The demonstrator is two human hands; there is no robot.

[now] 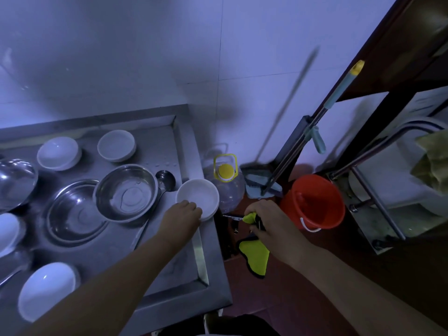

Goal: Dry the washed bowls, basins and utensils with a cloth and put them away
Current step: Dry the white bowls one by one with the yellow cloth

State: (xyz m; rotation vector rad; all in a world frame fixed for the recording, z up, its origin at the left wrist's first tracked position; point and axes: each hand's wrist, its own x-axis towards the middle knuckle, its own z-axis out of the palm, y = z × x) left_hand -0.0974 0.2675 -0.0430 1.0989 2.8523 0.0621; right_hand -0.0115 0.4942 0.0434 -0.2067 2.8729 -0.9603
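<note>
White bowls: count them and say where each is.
5. On the counter: one bowl back left, one back middle, one at the right edge held by the left hand, one cut off far left, one front left. More may lie off-frame.

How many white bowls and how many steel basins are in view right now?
White bowls: 5, one held by the left hand
Steel basins: 3
Total: 8
</note>
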